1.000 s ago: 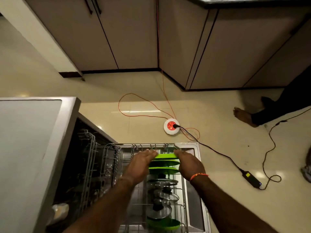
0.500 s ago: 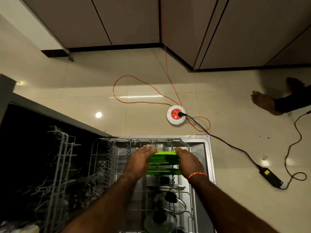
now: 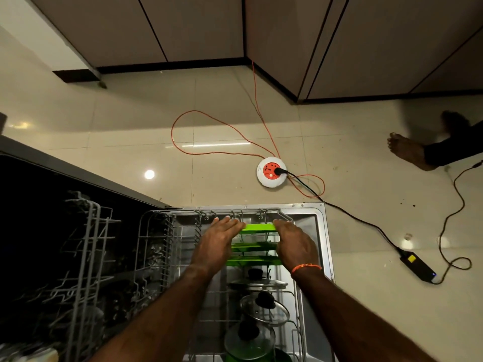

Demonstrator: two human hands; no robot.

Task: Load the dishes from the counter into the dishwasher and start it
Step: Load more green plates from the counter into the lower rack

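Dishwasher tub [image 3: 39,218] seen at far left, dark inside, w/ upper wire rack [image 3: 86,246] partly visible. Lower rack [image 3: 156,231] is pulled out over the open door [image 3: 317,226], which lies flat above the tiled floor [image 3: 130,126].

Left hand [image 3: 217,244] is laid flat against the left edge of the green plates [image 3: 257,227], fingers straight, tips reaching toward the rack's far edge; nothing is gripped. Three green plates are seen standing on edge in a row near the far end of the lower rack, between both hands. Right hand [image 3: 295,244] is pressed flat on the plates' right edge, fingers straight, orange thread band [image 3: 305,267] on wrist.

Nearer the camera in the same rack: steel lid [image 3: 257,283], then two glass lids [image 3: 264,312] w/ black knobs, standing tilted. Another green dish [image 3: 251,355] is partly seen at the rack's near end, cut by frame edge.

On floor beyond door: round white extension socket [image 3: 270,172] w/ orange face, orange cable [image 3: 209,131] looped left of it, black plug lead run right to a black power adapter [image 3: 418,265]. Cabinet fronts [image 3: 183,27] along top. Another person's bare foot [image 3: 410,151] seen at right edge of floor.
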